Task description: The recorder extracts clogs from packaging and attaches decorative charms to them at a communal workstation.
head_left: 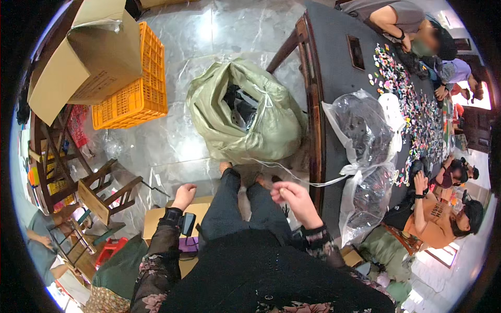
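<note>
My left hand (185, 196) hovers above the floor to the left of my knees, its fingers curled in; whatever they may hold is hidden. Over my right thigh, my right hand (298, 202) has thumb and fingers pinched together. Any thing between them is too small to make out. Just beyond that hand runs a loose white string (292, 173), from the sack toward the table. A large pale green woven sack (209, 125) stands open before my feet, with dark plastic-wrapped items (242, 111) inside. Clear plastic bags (362, 122) of dark items, gathered in the middle, lie on the table's near edge.
The dark-topped table (336, 68) along the right bears many small colourful pieces (412, 104); several people work around it. At the left are an open cardboard box (104, 57), an orange crate (151, 78) and a wooden stool (96, 201). Another carton (156, 216) stands beside my left forearm.
</note>
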The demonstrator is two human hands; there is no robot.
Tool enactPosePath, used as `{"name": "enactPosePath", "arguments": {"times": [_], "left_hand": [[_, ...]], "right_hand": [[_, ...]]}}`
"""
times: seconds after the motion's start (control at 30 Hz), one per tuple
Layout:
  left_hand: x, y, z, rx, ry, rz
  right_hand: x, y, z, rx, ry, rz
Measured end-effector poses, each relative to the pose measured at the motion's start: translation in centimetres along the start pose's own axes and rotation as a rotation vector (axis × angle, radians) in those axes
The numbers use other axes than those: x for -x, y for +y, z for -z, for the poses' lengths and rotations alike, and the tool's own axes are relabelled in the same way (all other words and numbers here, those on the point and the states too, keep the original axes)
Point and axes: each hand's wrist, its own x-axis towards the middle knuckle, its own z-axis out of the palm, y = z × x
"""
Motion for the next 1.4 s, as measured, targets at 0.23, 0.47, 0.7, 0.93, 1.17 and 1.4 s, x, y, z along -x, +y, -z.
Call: {"name": "enactPosePath", "arguments": {"times": [0.23,0.47,0.7,0.93,1.17,1.4], "left_hand": [[-7.3,8.7,0.3,-0.091,-0.094,-0.322],[-14.0,14.8,-3.6,0.041,-0.058,-0.565],[-27.5,17.3,-8.4,-0.277,0.055,-0.824],[-36.8,5.5,-10.7,-0.959,-0.361,-0.537],[-37.2,10.2,-11.3,-0.903,-0.460,-0.551],[-36.6,9.1,-8.8,-0.706,-0.594,-0.398]], "right_hand": [[-24.9,6.7,-2.2,0.264,-0.021,0.124],[-43.4,11.1,-3.5,0.794,0.085,0.402],[-50.4,20.4,0.9,1.200,-0.066,0.183],[-44.3,23.2,-1.3,0.788,-0.591,-0.007],[-44.5,28.0,21.4,1.126,0.378,0.046],[-46.6,23.3,17.5,0.464,0.471,-0.033]]}}
